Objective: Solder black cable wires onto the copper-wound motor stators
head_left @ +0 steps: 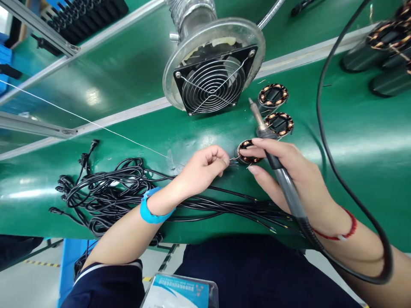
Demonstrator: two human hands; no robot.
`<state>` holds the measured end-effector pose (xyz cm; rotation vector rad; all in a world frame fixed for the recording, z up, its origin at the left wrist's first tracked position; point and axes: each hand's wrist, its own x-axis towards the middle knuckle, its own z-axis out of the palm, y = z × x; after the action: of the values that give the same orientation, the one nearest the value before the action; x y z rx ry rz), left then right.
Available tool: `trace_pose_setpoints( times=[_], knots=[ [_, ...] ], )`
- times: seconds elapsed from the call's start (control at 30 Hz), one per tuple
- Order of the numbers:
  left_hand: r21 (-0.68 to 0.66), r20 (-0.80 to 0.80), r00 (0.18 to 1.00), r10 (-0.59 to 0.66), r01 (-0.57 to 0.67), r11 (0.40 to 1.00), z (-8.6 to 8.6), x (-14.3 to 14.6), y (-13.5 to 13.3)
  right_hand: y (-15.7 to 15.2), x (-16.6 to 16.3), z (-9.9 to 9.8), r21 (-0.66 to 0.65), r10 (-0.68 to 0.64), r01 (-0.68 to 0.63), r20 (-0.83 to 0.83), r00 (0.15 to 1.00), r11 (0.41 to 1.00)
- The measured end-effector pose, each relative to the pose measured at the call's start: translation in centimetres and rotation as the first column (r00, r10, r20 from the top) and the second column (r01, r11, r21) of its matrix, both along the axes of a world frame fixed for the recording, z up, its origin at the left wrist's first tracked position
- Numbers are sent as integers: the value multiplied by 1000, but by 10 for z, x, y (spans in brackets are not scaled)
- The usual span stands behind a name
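My left hand point(205, 169) is closed in a pinch at the middle of the bench. A thin wire point(234, 158) runs from its fingertips to a motor stator point(244, 147) with copper windings. Stripped ends of a black cable show just beside these fingertips. My right hand point(290, 175) holds a soldering iron point(282, 175), its tip pointing up and away from the stator. The index finger and thumb of this hand reach to the stator's right side and partly cover it. Behind stand two more stators, one point(278, 124) close by and another point(272, 96) farther back.
A fume extractor with a fan grille point(213, 87) hangs over the bench. Black cables point(112, 196) lie bundled at left, their bare ends running right under my hands. The iron's cord point(324, 141) loops at right. Several stators point(359, 57) stand at upper right. Solder wire point(122, 137) stretches from the left.
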<state>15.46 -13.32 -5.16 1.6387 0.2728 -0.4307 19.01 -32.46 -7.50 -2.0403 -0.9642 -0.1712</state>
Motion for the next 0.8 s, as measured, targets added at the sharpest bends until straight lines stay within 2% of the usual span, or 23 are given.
trace_pose_setpoints(
  times=[0.1,0.33,0.53,0.7,0.8],
  knots=[
    [-25,-11,1000,11,-11,1000,0,-1,0,3,-2,0,38,-57,57,4,998,998],
    [-82,-19,998,55,-56,995,0,-3,-3,12,-1,-2,-43,32,-29,72,997,999],
    [-107,60,995,77,-71,992,-7,-8,-1,16,-1,-3,86,26,-23,-33,999,996],
    [7,119,987,106,-108,994,-9,-13,0,17,1,-6,120,33,-26,-50,998,992],
    [158,312,949,39,-93,983,-9,-14,0,17,1,-6,148,45,-32,-84,995,988]
  ],
)
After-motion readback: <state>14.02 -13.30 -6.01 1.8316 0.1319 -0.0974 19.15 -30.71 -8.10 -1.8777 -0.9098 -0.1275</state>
